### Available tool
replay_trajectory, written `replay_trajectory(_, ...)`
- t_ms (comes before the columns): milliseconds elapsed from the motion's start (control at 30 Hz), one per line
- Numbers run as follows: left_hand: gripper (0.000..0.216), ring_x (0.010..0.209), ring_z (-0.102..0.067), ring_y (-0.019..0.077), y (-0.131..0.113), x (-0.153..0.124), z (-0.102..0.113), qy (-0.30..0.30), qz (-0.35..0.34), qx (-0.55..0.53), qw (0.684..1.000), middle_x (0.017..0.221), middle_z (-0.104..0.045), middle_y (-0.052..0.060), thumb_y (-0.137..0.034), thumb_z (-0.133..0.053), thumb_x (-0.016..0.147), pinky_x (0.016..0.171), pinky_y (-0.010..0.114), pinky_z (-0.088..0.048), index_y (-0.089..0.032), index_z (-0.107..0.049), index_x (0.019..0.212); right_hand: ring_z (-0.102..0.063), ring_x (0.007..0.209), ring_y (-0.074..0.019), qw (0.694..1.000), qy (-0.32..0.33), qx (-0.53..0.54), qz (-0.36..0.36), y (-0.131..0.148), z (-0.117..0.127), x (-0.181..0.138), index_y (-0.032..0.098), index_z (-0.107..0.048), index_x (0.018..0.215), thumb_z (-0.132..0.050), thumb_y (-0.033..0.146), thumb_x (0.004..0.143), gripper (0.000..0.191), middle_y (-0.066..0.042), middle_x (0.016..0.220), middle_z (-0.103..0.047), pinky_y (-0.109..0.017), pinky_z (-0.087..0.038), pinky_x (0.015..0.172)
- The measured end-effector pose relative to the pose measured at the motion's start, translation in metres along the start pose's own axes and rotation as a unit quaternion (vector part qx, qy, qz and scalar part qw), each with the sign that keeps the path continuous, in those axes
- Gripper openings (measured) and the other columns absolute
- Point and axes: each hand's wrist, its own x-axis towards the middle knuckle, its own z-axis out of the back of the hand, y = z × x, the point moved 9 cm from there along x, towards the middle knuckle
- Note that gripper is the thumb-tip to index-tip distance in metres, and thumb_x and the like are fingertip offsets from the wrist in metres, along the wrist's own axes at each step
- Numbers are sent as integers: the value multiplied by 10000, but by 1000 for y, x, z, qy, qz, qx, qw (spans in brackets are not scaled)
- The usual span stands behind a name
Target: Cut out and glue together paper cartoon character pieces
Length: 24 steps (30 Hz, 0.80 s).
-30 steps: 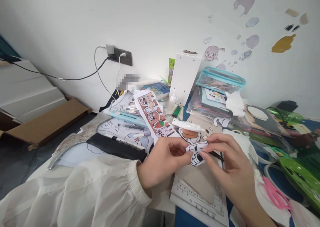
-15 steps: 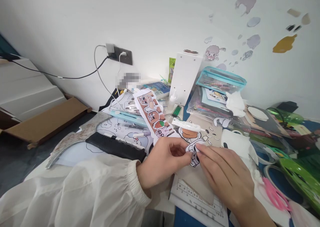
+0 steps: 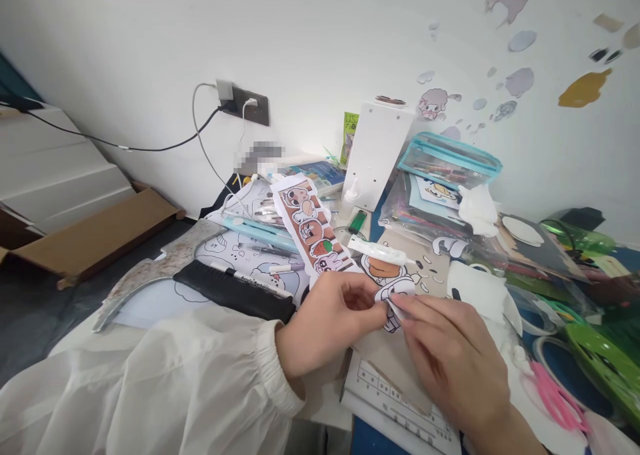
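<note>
Between my two hands is a small paper cutout (image 3: 395, 289) with black line drawing on white. My left hand (image 3: 335, 315) pinches its left edge between thumb and fingers. From the other side my right hand (image 3: 450, 355) holds it with closed fingertips, which cover part of the drawing. Just behind the cutout lies an orange-and-white cartoon cutout (image 3: 381, 268), with a white glue tube (image 3: 383, 250) across its top. All of this is over a beige board (image 3: 430, 245). Left of it, a long strip of cartoon figures (image 3: 313, 231) reaches toward my left hand.
A black pouch (image 3: 233, 291) and a blue cutter-like tool (image 3: 260, 233) lie left. Behind stand a white box (image 3: 377, 155) and a clear pencil case (image 3: 450, 161). Pink-handled scissors (image 3: 557, 395) and a green item (image 3: 600, 355) are at right. A printed sheet (image 3: 390, 395) lies in front.
The view has shifted slightly, so the scene sits a little further right. My right fingertips have moved a bit on the cutout, and its upper edge appears more tilted. Both hands still hold it.
</note>
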Motion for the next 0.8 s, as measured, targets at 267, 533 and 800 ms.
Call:
replay_trajectory(267,75,566,-394,67,-1,-4,-4,13,-10,64,998,598,-466,-41,-138,-589,747,510,183,-318,-113,-593,677,-589,819,-119,943,-7,206,-262,-37,-11,-1,237,-577,1032,-579,91,833,246,3,865,-622,-251,-498,731)
replay_trajectory(533,117,633,-475,84,1,-2,-5,28,-15,111,993,675,-560,-12,-199,-577,813,580,192,-389,-113,-649,781,-579,879,-112,966,19,138,-218,-31,-7,9,205,-642,938,-587,98,835,158,-6,902,-653,-225,-462,790)
replay_trajectory(800,121,681,-502,87,7,0,-5,34,-10,82,996,731,-592,-11,-239,-585,838,611,179,-408,-139,-652,821,-597,782,-84,950,27,113,-290,-42,-7,2,241,-651,868,-620,162,819,97,38,837,-657,-182,-456,693)
